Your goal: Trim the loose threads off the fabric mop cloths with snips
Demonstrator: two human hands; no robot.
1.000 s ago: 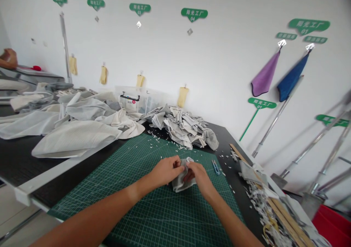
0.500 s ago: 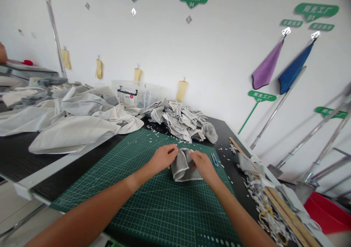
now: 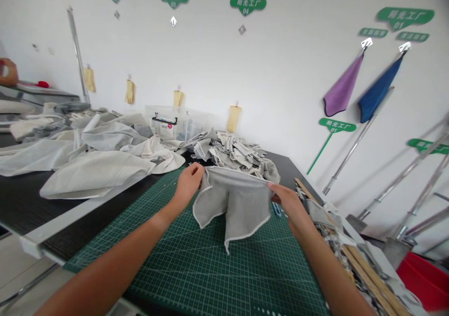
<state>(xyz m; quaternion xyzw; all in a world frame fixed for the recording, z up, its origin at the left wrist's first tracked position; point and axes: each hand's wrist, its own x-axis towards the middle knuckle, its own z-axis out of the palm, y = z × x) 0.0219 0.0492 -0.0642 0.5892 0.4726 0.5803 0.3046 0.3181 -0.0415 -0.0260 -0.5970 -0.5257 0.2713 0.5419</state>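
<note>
A grey cloth with a pale stitched edge hangs spread between my two hands above the green cutting mat. My left hand pinches its upper left corner. My right hand grips the upper right corner, fingers closed. The cloth's lower corners droop down and touch the mat. Just behind it lies a heap of similar grey cloths.
Large white fabric sheets cover the table's left part. A clear plastic box stands by the wall. Wooden strips and fabric scraps lie along the right edge, with small snips beside them. A red bin sits low right.
The cloth was bunched small on the mat between both hands. My hands have since lifted and drawn apart, stretching it out wide in the air.
</note>
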